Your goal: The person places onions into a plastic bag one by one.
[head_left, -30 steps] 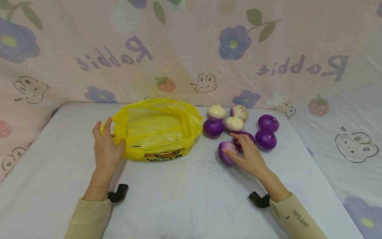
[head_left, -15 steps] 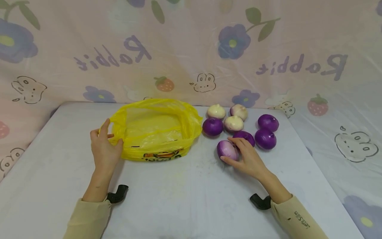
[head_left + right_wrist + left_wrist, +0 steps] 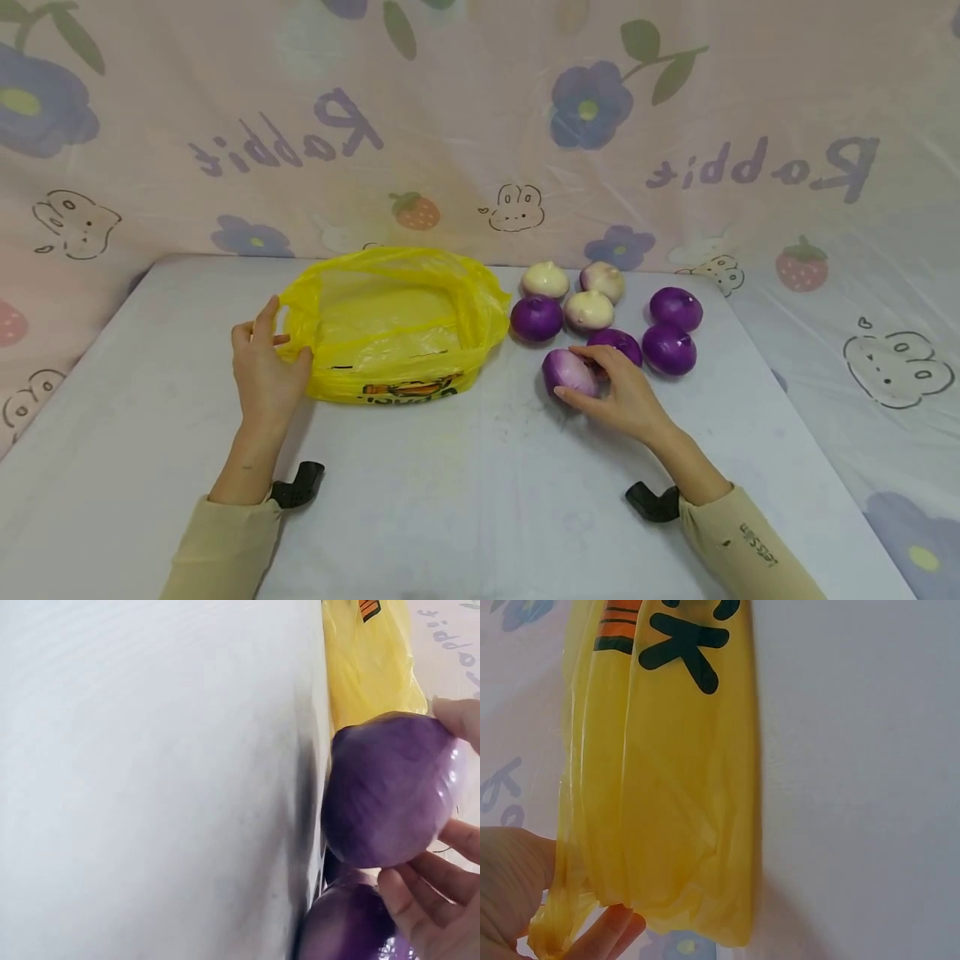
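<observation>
In the head view, a yellow plastic bag [image 3: 408, 367] lies with its mouth spread wide. My left hand [image 3: 266, 379] holds the bag's left side by its handle, and the left wrist view has the thumb and fingers around gathered yellow film [image 3: 551, 930]. My right hand [image 3: 626, 396] grips a pale-purple onion [image 3: 567, 375] between thumb and fingers. The right wrist view gives the same onion [image 3: 394, 791] close up, its underside near the table. Right behind it sits a darker purple onion [image 3: 615, 343], partly covered by the hand.
Several more onions stand at the back right: white ones [image 3: 589, 311], a purple one [image 3: 536, 318] beside the bag, and two purple ones [image 3: 668, 348] farther right. A printed curtain [image 3: 450, 125] hangs behind the white table [image 3: 450, 500].
My right hand has closed around the pale-purple onion, which has shifted slightly left and up in the head view. My left hand stays at the bag's side, its fingers drawn in a little.
</observation>
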A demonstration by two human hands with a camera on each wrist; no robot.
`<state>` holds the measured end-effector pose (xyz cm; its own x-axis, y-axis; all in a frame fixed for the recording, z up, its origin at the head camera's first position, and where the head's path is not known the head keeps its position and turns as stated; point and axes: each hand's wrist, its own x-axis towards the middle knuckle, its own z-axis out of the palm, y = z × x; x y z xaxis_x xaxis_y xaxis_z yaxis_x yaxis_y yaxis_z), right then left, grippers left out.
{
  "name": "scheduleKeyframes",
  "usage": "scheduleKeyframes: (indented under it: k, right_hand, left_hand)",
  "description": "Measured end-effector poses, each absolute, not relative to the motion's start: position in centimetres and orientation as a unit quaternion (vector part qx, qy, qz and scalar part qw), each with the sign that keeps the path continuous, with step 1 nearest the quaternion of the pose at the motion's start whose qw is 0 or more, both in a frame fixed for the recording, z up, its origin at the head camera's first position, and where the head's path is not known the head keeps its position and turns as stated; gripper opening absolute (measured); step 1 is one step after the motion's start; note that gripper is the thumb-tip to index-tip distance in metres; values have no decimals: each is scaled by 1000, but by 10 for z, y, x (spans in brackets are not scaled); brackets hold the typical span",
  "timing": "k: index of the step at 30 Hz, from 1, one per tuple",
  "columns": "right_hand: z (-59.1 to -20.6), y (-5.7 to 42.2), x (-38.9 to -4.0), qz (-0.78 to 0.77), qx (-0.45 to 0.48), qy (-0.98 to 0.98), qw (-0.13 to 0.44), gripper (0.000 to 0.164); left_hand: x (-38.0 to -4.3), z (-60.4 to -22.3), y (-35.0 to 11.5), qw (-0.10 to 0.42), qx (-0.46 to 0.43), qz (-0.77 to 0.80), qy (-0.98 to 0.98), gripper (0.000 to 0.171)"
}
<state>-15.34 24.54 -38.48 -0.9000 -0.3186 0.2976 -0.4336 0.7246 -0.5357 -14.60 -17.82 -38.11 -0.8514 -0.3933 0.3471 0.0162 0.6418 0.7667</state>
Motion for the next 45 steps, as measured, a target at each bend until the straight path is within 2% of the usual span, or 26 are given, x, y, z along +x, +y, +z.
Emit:
scheduleKeyframes:
  k: [8, 15, 26, 33, 45]
  right_hand:
    - [-379, 241, -161, 419, 168, -890, 66, 52]
    - [-370, 235, -166, 486, 142, -862, 23, 57]
    - [-367, 225, -180, 539, 190, -820, -29, 63]
    - [-363, 214, -186, 581, 220, -782, -44, 61]
    - [-361, 195, -194, 621, 202, -757, -38, 59]
  left_hand:
    - [-148, -382, -178, 251, 106, -407, -872, 72]
    - [-150, -382, -179, 246, 105, -397, -878, 72]
    - [-152, -381, -181, 242, 104, -385, -884, 73]
    - [-153, -382, -180, 240, 101, -387, -884, 73]
    - [-153, -383, -178, 247, 93, -380, -887, 73]
